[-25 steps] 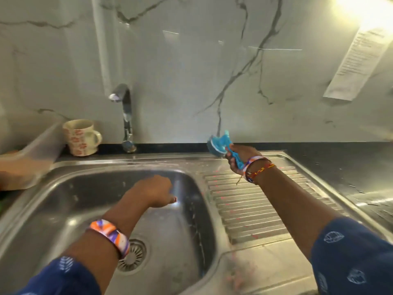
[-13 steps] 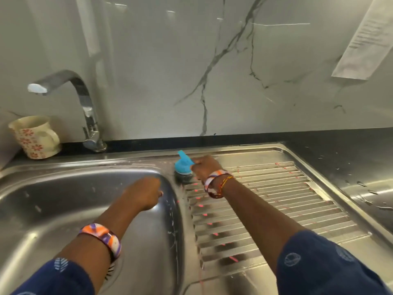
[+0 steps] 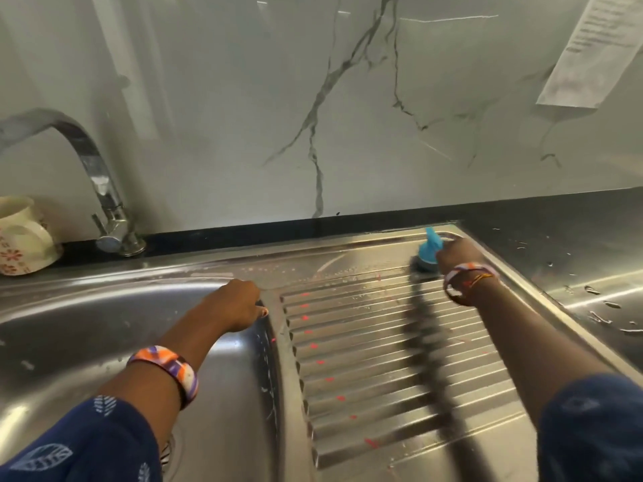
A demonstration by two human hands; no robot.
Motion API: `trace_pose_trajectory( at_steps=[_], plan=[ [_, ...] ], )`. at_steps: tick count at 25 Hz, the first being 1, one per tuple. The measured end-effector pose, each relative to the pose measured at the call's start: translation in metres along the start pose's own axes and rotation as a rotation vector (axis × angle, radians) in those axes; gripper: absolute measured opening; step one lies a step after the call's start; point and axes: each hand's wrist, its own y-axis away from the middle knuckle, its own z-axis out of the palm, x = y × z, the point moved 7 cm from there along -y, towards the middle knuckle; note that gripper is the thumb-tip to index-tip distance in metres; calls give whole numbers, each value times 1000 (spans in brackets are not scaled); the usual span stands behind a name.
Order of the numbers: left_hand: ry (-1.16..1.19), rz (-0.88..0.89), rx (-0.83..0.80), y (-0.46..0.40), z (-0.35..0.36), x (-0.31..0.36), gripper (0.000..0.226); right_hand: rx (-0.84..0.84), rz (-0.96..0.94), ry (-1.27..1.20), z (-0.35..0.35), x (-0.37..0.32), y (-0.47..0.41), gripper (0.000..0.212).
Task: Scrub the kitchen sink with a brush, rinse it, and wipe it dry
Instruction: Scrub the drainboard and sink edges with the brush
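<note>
Mug [image 3: 24,234] far left of sink [image 3: 104,328], tap [image 3: 104,203] behind basin. Left hand [image 3: 236,304] rests on basin's right rim, fingers curled under, holding nothing visible. Right hand [image 3: 455,253] grips blue brush [image 3: 429,253], bristles down on drainboard [image 3: 382,360] far-right corner. Wet bench [image 3: 574,259] right of sink.

You have a dark counter [image 3: 556,234] with a steel sink [image 3: 348,259] set into it. The tap [image 3: 104,203] stands on the counter behind the sink's basin. A flowered mug [image 3: 21,238] sits on the counter left of the tap. The brush [image 3: 426,259] rests head down on the sink's ribbed drainboard, at its far right corner. Water drops [image 3: 605,307] lie on the counter right of the sink.
</note>
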Motion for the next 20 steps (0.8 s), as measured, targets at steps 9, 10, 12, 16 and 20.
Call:
trace_pose_trajectory(
  at_steps=[9, 10, 12, 16, 20],
  plan=[
    [-143, -89, 120, 22, -12, -30, 45, -409, -414, -124, 165, -150, 138, 34],
    [-153, -95, 123, 24, -16, -33, 47, -424, -428, -95, 165, -153, 132, 34],
    [-134, -70, 116, 27, -19, -36, 50, -376, -390, -57, 148, -137, 104, 34],
    [-61, 31, 100, 28, -16, -22, 48, -254, -162, -108, 68, -63, 22, 36],
    [-98, 58, 20, 17, -10, -12, 47, -207, 65, -180, 8, -11, -19, 42]
  ],
)
